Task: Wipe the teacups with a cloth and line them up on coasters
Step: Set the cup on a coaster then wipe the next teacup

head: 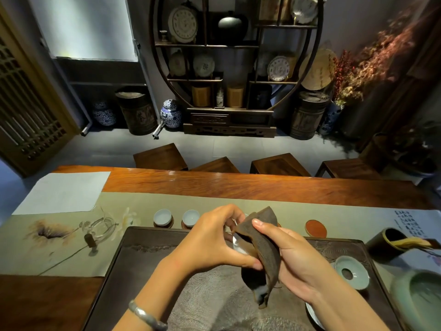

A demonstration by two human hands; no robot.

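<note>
Two hands over the tray: left hand (210, 237) grips a teacup (238, 246), right hand (293, 256) fingers pinch the brown cloth (260, 247), mid-wipe; next, likely the empty coaster (315, 228).

Across my long wooden table (238, 185): four dark stools (161, 156), grey tiled floor (119, 149). Round display shelf (235, 60) against grey wall; lattice door (26, 108) left; dim light.

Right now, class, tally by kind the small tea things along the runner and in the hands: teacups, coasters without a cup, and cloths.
Teacups: 3, two on coasters and one in the left hand
Coasters without a cup: 1
Cloths: 1
Total: 5
</note>
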